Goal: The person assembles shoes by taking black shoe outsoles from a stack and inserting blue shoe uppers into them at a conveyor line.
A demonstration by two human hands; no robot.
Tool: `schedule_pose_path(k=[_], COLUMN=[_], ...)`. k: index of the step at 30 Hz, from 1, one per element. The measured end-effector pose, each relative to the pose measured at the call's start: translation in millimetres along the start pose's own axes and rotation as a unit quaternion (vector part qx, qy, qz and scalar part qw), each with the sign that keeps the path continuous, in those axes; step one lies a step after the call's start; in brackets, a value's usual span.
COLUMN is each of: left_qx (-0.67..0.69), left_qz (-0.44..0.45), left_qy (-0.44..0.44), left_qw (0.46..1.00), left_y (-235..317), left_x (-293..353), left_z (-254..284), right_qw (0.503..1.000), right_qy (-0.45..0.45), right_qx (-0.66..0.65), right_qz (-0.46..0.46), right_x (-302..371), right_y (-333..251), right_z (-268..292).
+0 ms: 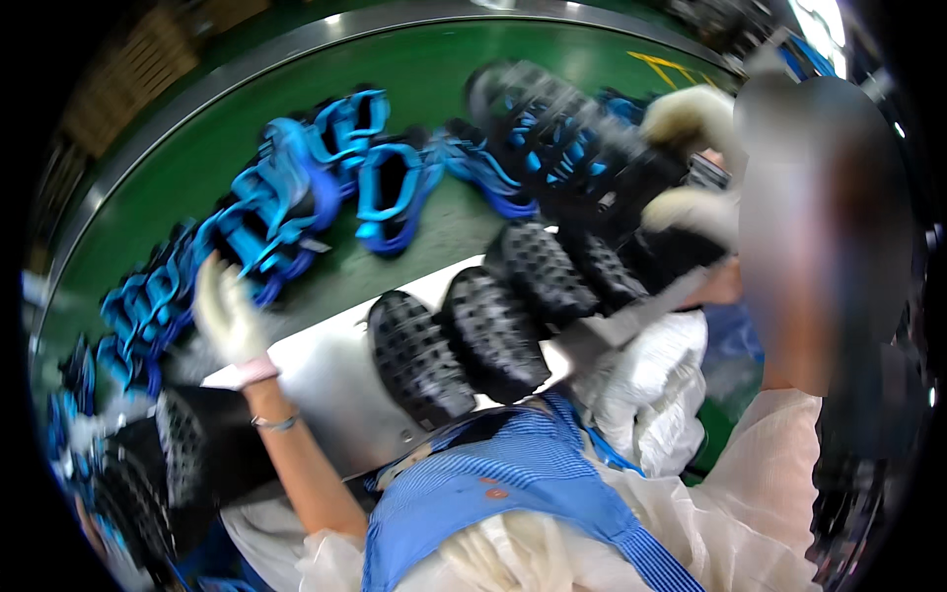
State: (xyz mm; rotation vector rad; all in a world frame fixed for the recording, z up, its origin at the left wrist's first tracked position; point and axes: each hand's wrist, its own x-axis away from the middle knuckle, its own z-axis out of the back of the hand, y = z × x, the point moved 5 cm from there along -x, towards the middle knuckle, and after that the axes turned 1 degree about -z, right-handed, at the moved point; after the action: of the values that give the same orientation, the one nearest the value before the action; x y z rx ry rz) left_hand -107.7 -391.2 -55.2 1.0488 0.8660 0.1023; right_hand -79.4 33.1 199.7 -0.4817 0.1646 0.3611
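"Position of the right hand [720,138]?"

"Toward the right side, in a white glove, closed on one end of a black shoe [582,187] (its wrist is lost in a blur)."

"And where is that shoe?"

"Raised above the far side of the metal table [330,409], smeared by motion. Bright blue patches show about it, and I can't tell whether they are its own or belong to something behind."

"What about the left hand [232,321]?"

"Gloved in white as well, open with its fingers stretched upward, and with nothing visible in its grasp. It is right by the blue-and-black shoes [296,183]; whether a fingertip touches one, I can't tell. A bracelet [276,424] circles that forearm."

"How do those shoes lie?"

"In a long, crowded band across the green surface [424,64], several with their openings showing."

"Anything nearer the body?"

"Black studded soles [414,355] side by side on the metal table, just beyond the striped blue apron [493,459]. More black footwear [182,444] is bunched at the lower left."
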Motion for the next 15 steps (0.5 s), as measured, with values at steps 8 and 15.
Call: schedule_pose_path(k=[8, 15], left_qx=[0.664, 0.598], left_qz=[0.294, 0.342], left_qy=[-0.113, 0.151], left_qw=[0.678, 0.709], left_y=[52.6, -25.8], left_x=[28.2, 23.3], left_z=[-32.5, 1.5], right_qw=[0.950, 0.937], right_qy=[-0.202, -0.265], right_qx=[-0.105, -0.015], right_qz=[0.215, 0.225], right_x=[-79.4, -101.4], right_y=[-120.8, -161.0], right_z=[-210.5, -313.2])
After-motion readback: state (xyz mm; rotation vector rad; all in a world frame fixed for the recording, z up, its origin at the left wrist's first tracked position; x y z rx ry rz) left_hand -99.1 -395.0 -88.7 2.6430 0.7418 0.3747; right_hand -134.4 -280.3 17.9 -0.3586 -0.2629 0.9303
